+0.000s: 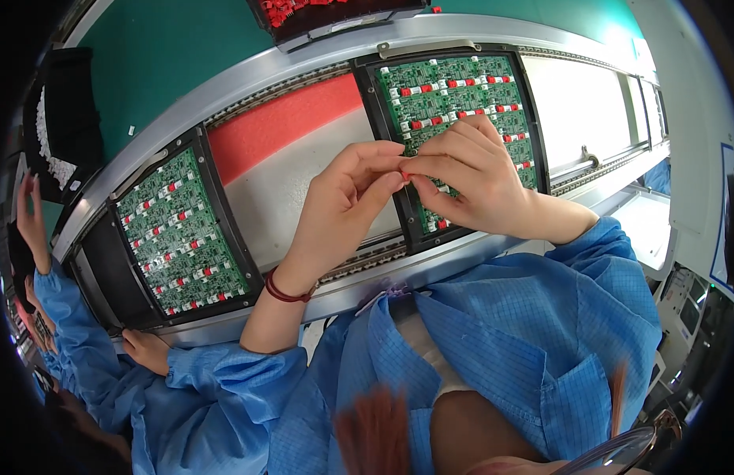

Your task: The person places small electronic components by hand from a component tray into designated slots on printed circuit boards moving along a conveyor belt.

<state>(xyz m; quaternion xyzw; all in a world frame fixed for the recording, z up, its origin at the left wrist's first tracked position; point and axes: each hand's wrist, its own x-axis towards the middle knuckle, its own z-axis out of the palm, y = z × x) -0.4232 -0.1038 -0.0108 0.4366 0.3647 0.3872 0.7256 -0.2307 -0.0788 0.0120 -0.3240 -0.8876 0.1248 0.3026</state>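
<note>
My left hand (343,198) and my right hand (478,176) meet over the near panel of green circuit boards (418,73), fingertips almost touching. Between them is a small red plastic part (405,176), pinched by my right fingers and by my left thumb and fingertips; its exact shape is mostly covered. The panel lies in a black carrier frame on the rail and bears rows of white and red connectors. My right hand hides part of its middle and lower rows.
A second board panel (177,237) sits in its frame to the left, beyond a red strip (288,119). A dark bin (327,30) of red parts stands at the back. Far left is a black container (72,107) with white parts. Beside it is a co-worker's raised hand (32,222); their other hand (147,351) rests at the rail.
</note>
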